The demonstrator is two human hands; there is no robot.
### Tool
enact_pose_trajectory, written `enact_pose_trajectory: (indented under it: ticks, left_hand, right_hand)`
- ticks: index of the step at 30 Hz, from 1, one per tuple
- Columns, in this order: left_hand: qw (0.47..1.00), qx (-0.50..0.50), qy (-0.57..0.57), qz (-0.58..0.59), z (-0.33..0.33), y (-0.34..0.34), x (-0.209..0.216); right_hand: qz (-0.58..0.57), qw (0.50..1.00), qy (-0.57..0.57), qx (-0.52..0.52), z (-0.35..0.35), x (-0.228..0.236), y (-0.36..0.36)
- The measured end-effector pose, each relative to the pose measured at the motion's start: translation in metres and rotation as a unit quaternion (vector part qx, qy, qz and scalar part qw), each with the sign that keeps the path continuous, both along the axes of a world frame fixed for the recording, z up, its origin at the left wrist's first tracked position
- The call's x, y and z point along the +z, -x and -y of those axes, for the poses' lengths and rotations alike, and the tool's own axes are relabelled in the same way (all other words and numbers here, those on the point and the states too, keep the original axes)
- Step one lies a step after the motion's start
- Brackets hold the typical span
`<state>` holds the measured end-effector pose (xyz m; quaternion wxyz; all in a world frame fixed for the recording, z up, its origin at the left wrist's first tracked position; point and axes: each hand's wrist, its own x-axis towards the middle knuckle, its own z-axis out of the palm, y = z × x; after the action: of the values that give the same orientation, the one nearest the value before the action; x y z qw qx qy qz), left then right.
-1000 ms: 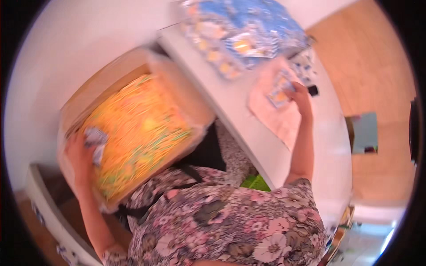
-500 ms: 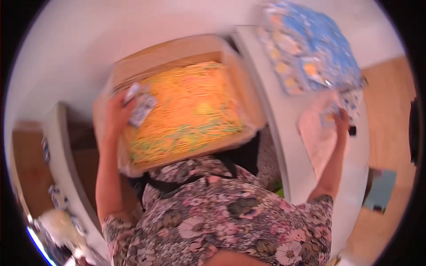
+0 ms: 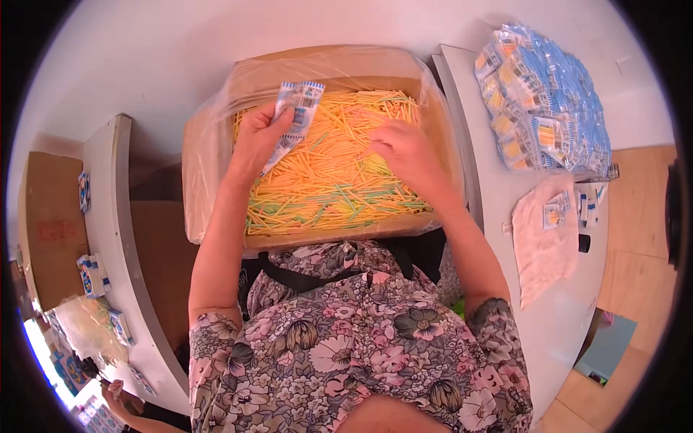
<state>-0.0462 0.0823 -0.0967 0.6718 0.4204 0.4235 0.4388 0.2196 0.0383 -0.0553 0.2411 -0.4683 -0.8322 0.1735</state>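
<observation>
My left hand (image 3: 261,137) holds small clear plastic packets (image 3: 299,108) with blue-and-white print, pinched between thumb and fingers above the left part of an open cardboard box (image 3: 332,234). The box is lined with clear film and heaped with thin sticks (image 3: 325,173), mostly yellow and orange, some pink and green. Over the right part of the heap is my right hand (image 3: 408,151), its fingers curled together. Whatever they may grip cannot be made out.
On the right-hand table, a large pile of filled packets (image 3: 552,108) stands beyond a pink cloth (image 3: 541,249) with one packet (image 3: 556,209) on it. At far left, a shelf (image 3: 108,209) bears small packs (image 3: 94,274). Another person's hand (image 3: 112,393) shows at lower left.
My right hand has moved left from the cloth to above the sticks, leaving a packet on the cloth. My left hand still holds packets, now raised more upright. The view has shifted.
</observation>
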Motion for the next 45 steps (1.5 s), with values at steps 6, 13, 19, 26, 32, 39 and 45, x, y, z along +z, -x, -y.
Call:
enact_pose_trajectory:
  ticks: [6, 13, 19, 26, 32, 39, 45]
  left_hand:
    - [0.991, 0.089, -0.083, 0.054, -0.001, -0.002, -0.020]
    - [0.996, 0.020, -0.087, 0.027, 0.014, 0.000, -0.020]
    - [0.992, 0.013, -0.126, -0.014, 0.021, 0.007, -0.020]
    - [0.989, -0.030, -0.137, -0.038, 0.019, 0.020, -0.031]
    - [0.990, -0.040, -0.135, -0.002, 0.023, 0.018, -0.025]
    - [0.973, -0.172, -0.139, -0.072, 0.032, 0.012, -0.010]
    - [0.871, -0.177, -0.424, -0.172, 0.050, -0.015, 0.003]
  right_hand:
    - [0.275, 0.957, -0.040, 0.078, -0.025, -0.051, 0.037]
    - [0.433, 0.885, -0.088, 0.146, -0.023, -0.055, 0.063]
    - [0.507, 0.843, -0.041, 0.174, -0.018, -0.051, 0.075]
    - [0.479, 0.867, -0.043, 0.132, -0.012, -0.049, 0.088]
    - [0.514, 0.830, -0.130, 0.176, -0.013, -0.068, 0.076]
    - [0.404, 0.889, -0.148, 0.159, -0.013, -0.033, 0.043]
    - [0.445, 0.877, -0.001, 0.180, -0.002, 0.025, 0.073]
